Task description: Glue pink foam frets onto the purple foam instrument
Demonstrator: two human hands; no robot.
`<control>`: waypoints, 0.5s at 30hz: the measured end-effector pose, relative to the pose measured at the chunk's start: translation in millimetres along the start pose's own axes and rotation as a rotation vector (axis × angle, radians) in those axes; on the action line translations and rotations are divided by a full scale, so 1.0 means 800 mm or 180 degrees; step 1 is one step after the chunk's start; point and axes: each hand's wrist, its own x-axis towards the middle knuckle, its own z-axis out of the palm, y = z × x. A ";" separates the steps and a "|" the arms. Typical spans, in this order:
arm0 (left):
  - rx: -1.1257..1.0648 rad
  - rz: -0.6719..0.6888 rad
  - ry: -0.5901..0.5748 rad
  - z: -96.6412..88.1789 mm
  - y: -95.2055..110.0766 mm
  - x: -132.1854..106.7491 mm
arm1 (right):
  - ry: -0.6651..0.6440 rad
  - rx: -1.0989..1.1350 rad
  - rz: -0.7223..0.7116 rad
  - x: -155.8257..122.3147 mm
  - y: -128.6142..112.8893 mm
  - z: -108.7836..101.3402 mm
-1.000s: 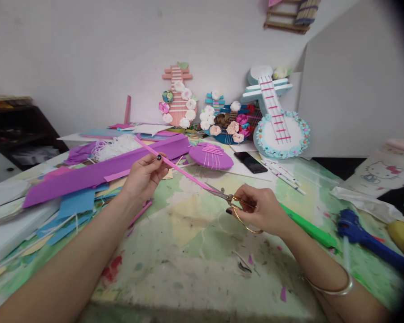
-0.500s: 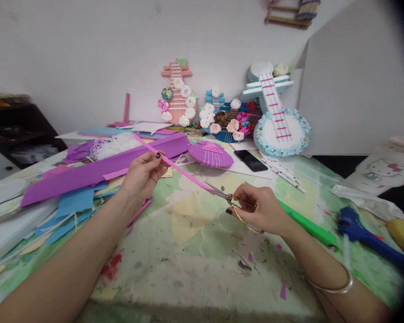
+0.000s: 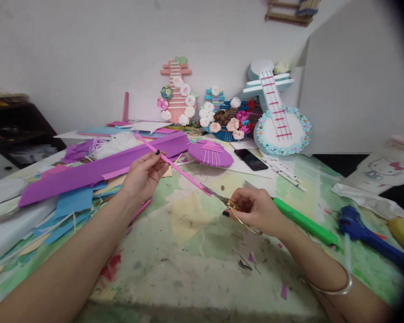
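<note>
In the head view my left hand [image 3: 146,174] pinches a long, thin pink strip [image 3: 185,175] between thumb and finger. The strip slants down to the right across the middle of the table. My right hand [image 3: 252,208] grips small gold-handled scissors [image 3: 224,200], fingers in the handle loops. Their blades meet the strip's lower right end and look nearly closed there. Behind the strip lies a purple oval piece [image 3: 211,153] with white strings and short pink bars on it. Left of it stretches a long purple sheet [image 3: 87,172], partly behind my left hand.
A green cutter [image 3: 306,223] and a blue glue gun [image 3: 366,235] lie at the right. A black phone [image 3: 251,159] rests farther back. Decorated instrument models, among them a white and blue one [image 3: 283,125], lean by the wall. Blue paper scraps [image 3: 74,201] crowd the left.
The scissors have shifted slightly left and their blades have closed at the strip's end. The strip's end sits a little further left. My left hand keeps its hold.
</note>
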 end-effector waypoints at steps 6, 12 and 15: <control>0.0028 -0.0013 0.0012 0.003 0.001 -0.004 | 0.0018 -0.0039 -0.0047 -0.001 -0.003 0.000; 0.0096 -0.0047 0.0013 0.005 0.003 -0.005 | -0.0003 -0.0081 -0.0054 -0.001 -0.002 0.001; 0.0113 -0.0048 0.0026 0.004 0.004 -0.005 | 0.0026 -0.0105 -0.0049 -0.001 -0.001 0.000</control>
